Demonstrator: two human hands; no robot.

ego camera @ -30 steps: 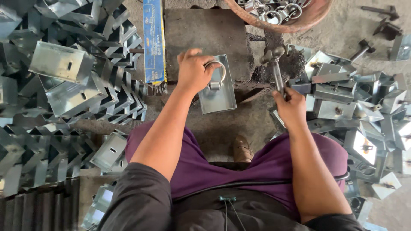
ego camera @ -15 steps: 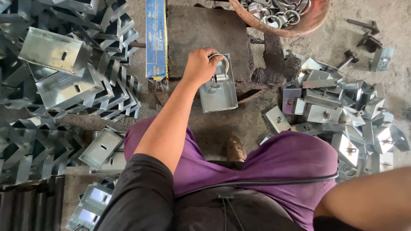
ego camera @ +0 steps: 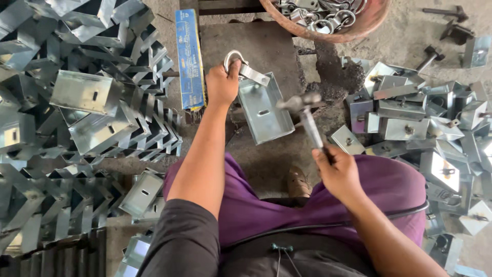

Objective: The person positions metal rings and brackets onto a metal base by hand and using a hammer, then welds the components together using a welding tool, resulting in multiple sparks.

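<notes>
Left hand (ego camera: 221, 84) fingers pinching metal ring (ego camera: 233, 58) on galvanized bracket (ego camera: 265, 109), right hand (ego camera: 338, 172) fingers clenched around hammer (ego camera: 306, 115)

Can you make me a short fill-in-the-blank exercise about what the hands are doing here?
1. The right hand grips a ____ by its handle.
2. The left hand holds a metal ____ on the bracket.
3. The round bowl of rings sits at the ____ of the picture.
4. The blue box lies to the ____ of the left hand.

Missing words: hammer; ring; top; left
</notes>
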